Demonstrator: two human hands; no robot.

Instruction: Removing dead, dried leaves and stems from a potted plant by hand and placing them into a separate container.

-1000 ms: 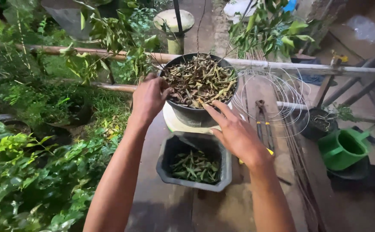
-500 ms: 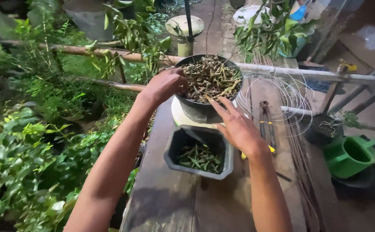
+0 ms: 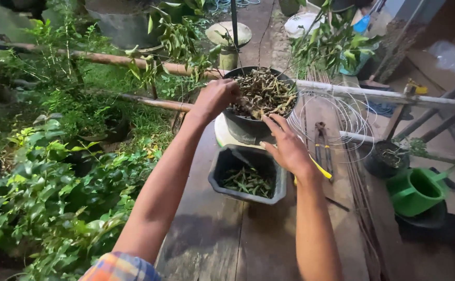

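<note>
Left hand (image 3: 218,97) pinching potted leaves (image 3: 264,93)

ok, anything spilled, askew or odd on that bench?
Nothing spilled. The round black pot, full of dry leaves, sits upright on its pale saucer; the grey tub of green leaves sits level. One oddity: a loose wire coil sprawls over the cutters beside the right hand. The left hand rests at the pot rim.

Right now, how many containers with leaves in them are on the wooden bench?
2. A round black pot heaped with dry leaves, at the far end under both hands, and a dark octagonal tub of green leaves, nearer. Others may be hidden by foliage.
</note>
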